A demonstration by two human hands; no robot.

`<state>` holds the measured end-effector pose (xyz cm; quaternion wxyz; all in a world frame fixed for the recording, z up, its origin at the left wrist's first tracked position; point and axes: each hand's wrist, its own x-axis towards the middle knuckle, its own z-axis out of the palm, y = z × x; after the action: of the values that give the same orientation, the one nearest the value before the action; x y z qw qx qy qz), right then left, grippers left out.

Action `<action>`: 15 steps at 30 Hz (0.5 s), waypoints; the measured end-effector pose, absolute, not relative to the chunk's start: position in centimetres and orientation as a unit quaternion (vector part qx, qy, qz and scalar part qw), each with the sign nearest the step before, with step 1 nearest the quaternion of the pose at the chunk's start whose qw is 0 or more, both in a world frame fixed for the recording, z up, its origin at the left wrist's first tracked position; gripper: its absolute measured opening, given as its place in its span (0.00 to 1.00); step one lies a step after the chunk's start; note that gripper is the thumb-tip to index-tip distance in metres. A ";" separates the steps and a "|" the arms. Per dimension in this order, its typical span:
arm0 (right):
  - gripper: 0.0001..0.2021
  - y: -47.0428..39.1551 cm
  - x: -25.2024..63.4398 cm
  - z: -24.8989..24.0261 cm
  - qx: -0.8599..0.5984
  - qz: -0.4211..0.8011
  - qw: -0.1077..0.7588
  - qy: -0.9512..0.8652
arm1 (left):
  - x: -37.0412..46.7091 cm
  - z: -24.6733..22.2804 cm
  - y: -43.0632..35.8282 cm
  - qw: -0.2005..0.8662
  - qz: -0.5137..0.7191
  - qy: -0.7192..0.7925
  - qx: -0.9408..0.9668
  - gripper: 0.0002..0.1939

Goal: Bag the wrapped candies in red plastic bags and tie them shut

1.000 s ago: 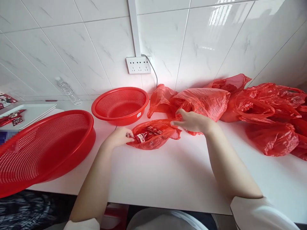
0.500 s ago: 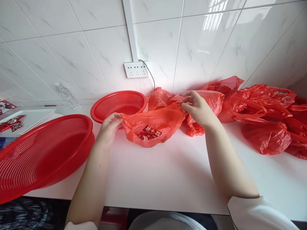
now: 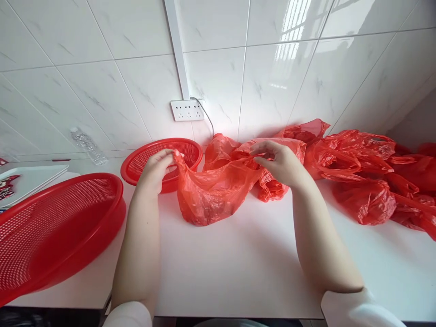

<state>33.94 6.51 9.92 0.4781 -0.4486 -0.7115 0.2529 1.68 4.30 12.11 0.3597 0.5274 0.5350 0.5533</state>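
A thin red plastic bag hangs between my two hands above the table, with small dark packets showing dimly through its lower part. My left hand pinches the bag's gathered left corner. At the bag's right end is my right hand, its thumb and fingers curled at the upper edge; the exact contact of its fingertips is partly hidden. The bag's mouth sags between the hands, and its inside is not seen from here. Just behind my left hand sits a small red perforated basket.
A large red perforated basket stands on the left of the white table. Beyond it are a white tray with red packets and a clear plastic bottle. Several red bags are heaped right. A socket panel is on the wall.
The bag's mouth has narrowed and tipped away, so the packets now show only through the plastic. My left hand has risen a little with its corner. The view has shifted slightly.
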 end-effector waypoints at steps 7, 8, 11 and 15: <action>0.10 4.2 31.7 11.1 -0.461 0.067 0.498 -0.732 | 3.5 14.7 -1.3 0.071 0.435 0.618 0.651 0.07; 0.10 3.9 31.0 11.0 -0.429 0.074 0.492 -0.754 | 4.3 14.8 -2.0 0.052 0.383 0.628 0.676 0.09; 0.12 4.0 27.9 9.3 -0.342 0.163 0.349 -0.857 | 6.9 13.8 -2.5 0.002 0.221 0.640 0.736 0.20; 0.11 5.1 23.9 5.0 -0.289 0.258 0.072 -0.919 | 9.1 11.3 -0.8 -0.005 0.045 0.656 0.754 0.10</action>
<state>23.89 5.12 5.05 0.0718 -0.2888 -0.9192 0.2579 9.13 -0.81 11.25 -0.0047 0.7536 0.6558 0.0451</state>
